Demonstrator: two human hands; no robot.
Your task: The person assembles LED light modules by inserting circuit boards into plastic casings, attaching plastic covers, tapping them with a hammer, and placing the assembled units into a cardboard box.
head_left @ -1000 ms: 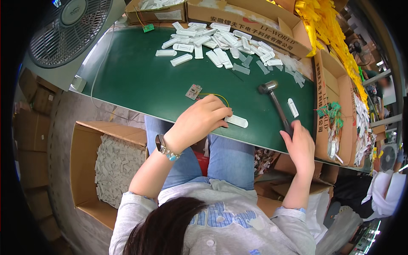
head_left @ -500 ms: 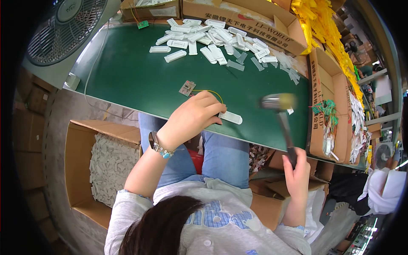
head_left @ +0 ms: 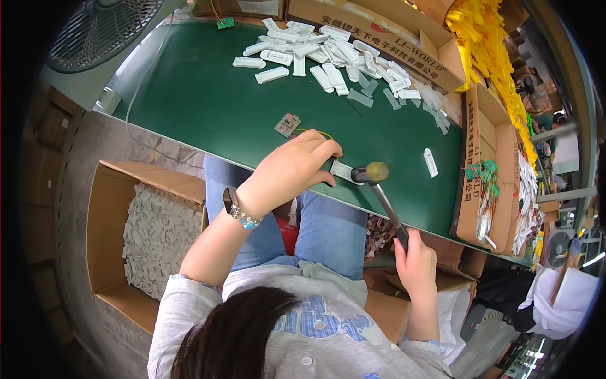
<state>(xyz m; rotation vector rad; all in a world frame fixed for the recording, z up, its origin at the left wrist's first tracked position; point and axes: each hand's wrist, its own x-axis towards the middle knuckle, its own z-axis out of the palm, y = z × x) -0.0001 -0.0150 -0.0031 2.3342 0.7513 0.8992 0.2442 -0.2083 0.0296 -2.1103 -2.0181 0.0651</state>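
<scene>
My left hand [head_left: 290, 169], fingers bent, pinches the left end of a slim white plastic casing [head_left: 343, 170] near the front edge of the green table. In my right hand [head_left: 417, 262] is the dark handle of a hammer [head_left: 386, 208]. Its head, with a yellowish face, is over the casing's right end; whether it touches cannot be told. Just beyond my left hand lies a small circuit board [head_left: 287, 124] with a yellow wire that runs behind my fingers. A single white casing [head_left: 430, 162] rests farther right.
A heap of white casings [head_left: 297, 47] and clear strips [head_left: 360, 97] covers the far side of the table [head_left: 208, 95]. Cardboard boxes [head_left: 464, 208] line the back and right. A fan [head_left: 95, 31] stands at left, above a box of white pieces [head_left: 161, 234] on the floor.
The hammer has swung down and left onto or just above the casing's right end, with my right hand moving left too. My left hand keeps its hold. The view has shifted slightly.
</scene>
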